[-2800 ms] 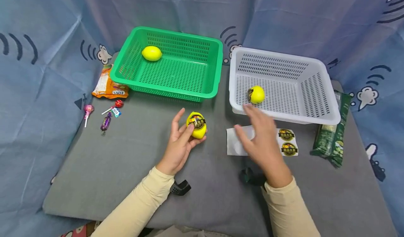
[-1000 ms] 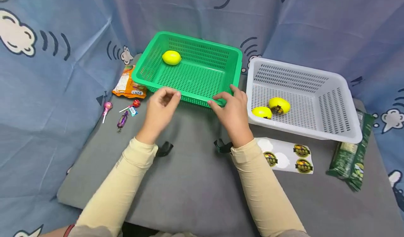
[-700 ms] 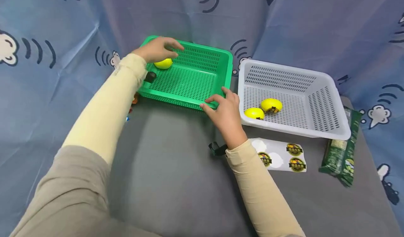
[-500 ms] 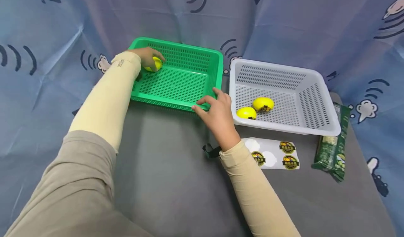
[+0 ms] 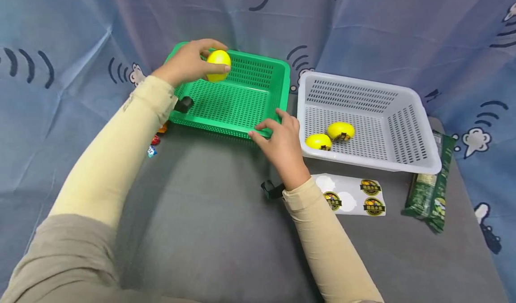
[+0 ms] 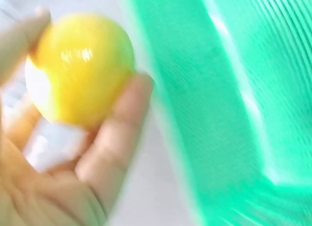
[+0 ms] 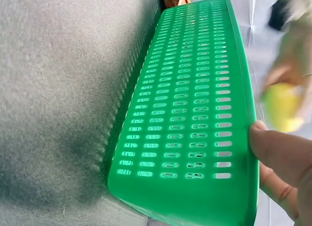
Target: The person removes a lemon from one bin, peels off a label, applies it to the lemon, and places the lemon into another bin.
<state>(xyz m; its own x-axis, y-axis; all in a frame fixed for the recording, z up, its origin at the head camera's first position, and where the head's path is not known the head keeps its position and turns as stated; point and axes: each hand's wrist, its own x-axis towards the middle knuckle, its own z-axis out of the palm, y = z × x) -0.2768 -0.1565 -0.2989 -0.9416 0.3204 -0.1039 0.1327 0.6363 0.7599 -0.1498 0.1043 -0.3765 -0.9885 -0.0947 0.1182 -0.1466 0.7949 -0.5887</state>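
Observation:
My left hand (image 5: 193,63) grips a yellow lemon (image 5: 219,64), raised over the left part of the green basket (image 5: 209,128). Seen from the left wrist, thumb and fingers curl round the lemon (image 6: 85,65), which is blurred. At the basket's near right corner, my right hand (image 5: 282,146) pinches the rim; the right wrist view has the thumb (image 7: 280,150) on the outer side and fingers behind it. Two more lemons, one of them this lemon (image 5: 340,132), lie with dark labels in the white basket (image 5: 363,162).
A sheet of round fruit stickers (image 5: 348,195) lies before the white basket, partly behind my right forearm. A green packet (image 5: 431,186) sits at the right. Near my left sleeve, a blue-wrapped candy (image 5: 152,151) and a red candy (image 5: 155,139) show. Patterned cloth (image 5: 258,16) hangs behind.
A labelled lemon, earlier in my left hand, now lies in the white basket. My left hand has reached into the green basket, grasped its lemon and lifted it. My right hand has come to the rim.

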